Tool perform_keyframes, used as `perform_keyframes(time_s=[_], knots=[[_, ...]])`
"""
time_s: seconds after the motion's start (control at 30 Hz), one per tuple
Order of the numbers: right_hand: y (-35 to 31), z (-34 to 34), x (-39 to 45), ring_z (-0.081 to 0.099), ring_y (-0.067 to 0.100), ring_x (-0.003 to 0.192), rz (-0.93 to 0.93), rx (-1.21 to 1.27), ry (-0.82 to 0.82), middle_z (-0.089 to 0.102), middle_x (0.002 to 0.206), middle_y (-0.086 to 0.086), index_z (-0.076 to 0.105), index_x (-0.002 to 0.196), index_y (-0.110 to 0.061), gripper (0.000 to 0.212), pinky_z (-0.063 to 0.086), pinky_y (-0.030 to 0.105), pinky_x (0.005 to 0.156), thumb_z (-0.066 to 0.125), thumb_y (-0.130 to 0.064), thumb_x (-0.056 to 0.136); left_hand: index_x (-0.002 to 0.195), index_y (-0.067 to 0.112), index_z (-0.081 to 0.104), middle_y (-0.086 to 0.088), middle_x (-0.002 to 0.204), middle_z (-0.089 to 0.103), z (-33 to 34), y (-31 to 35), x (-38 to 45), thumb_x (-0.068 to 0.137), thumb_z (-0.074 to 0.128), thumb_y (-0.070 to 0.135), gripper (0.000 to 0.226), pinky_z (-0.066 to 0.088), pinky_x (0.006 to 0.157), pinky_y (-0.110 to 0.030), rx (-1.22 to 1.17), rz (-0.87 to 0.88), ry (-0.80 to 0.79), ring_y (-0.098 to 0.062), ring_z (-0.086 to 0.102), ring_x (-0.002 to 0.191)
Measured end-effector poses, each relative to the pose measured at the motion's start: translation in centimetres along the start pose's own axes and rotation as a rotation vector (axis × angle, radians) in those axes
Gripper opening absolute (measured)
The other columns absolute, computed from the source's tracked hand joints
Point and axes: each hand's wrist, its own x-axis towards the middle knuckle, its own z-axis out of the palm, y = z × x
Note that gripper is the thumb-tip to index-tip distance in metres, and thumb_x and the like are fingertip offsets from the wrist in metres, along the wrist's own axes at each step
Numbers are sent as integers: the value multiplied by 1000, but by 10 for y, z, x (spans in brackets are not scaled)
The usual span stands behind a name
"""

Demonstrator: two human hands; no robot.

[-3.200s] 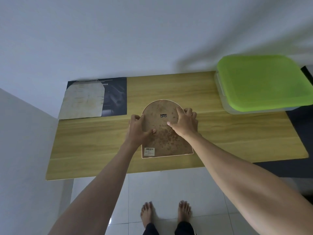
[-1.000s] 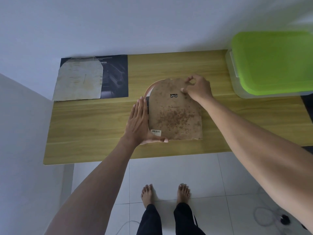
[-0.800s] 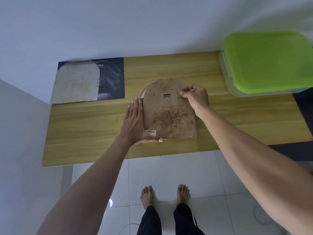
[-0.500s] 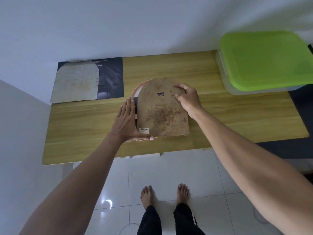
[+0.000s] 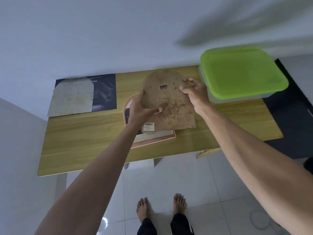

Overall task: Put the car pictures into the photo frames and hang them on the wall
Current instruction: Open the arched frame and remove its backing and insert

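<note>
An arch-shaped brown backing board (image 5: pixel 169 102), stained and with a small metal hanger near its top, is lifted off the table. My left hand (image 5: pixel 140 109) grips its left edge and my right hand (image 5: pixel 194 92) pinches its upper right edge. Beneath it a pink-rimmed arched photo frame (image 5: pixel 157 139) lies face down on the wooden table (image 5: pixel 84 141), partly hidden by the board and my left hand. At the back left a dark car picture (image 5: pixel 105 92) lies flat, with a second pale backing board (image 5: pixel 72 97) covering its left part.
A clear storage box with a green lid (image 5: pixel 240 73) stands at the table's back right, close to my right hand. A white wall rises behind the table and another on the left. My bare feet stand on white floor tiles below.
The backing board has come up off the pink frame and moved away from me. My left hand, flat beside the frame before, now grips the board's left edge.
</note>
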Motion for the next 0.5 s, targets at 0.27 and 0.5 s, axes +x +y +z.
perform_keyframes(time_s=[0.27,0.5], knots=[[36,-64,-12,58,21,126,82,-493,-22,61,140,4,59,139,-19,67,46,35,109,85,-14,77,155,28,28,-9,128,46,77,22,-12,69,90,25,106,47,96,-37,18,-32,3,-22,47,115],[62,-90,-9,53,23,133,110,-576,-21,55,147,5,53,146,-20,70,45,28,105,82,-13,82,148,16,38,-13,135,43,118,26,-20,66,91,30,99,41,101,-35,156,-75,20,-28,46,123]])
